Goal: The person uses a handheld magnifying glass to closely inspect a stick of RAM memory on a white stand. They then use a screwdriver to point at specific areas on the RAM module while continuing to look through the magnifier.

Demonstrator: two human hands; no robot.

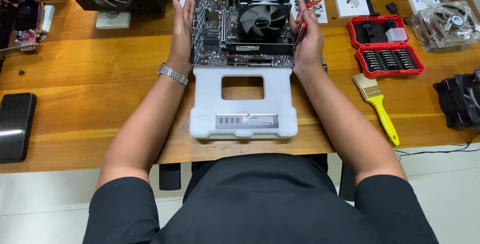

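Both hands, left hand (182, 29) flat and open, right hand (308, 36) seemingly pinching a red-handled tool (311, 3), flank the dark motherboard (212, 39); fan cooler (264, 19) mounted, memory stick (246, 121) at 6 o'clock unfitted.

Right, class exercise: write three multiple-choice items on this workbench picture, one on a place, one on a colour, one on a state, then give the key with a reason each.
1. Where does the memory stick lie?
A. on the white foam tray
B. inside the red case
C. under the phone

2. What colour is the paintbrush handle?
A. blue
B. yellow
C. green

3. How is the bit case?
A. shut
B. upside down
C. open

Key: 1 A, the stick rests on the tray's near edge. 2 B, the handle is plainly yellow. 3 C, both red halves lie spread, with bits showing.
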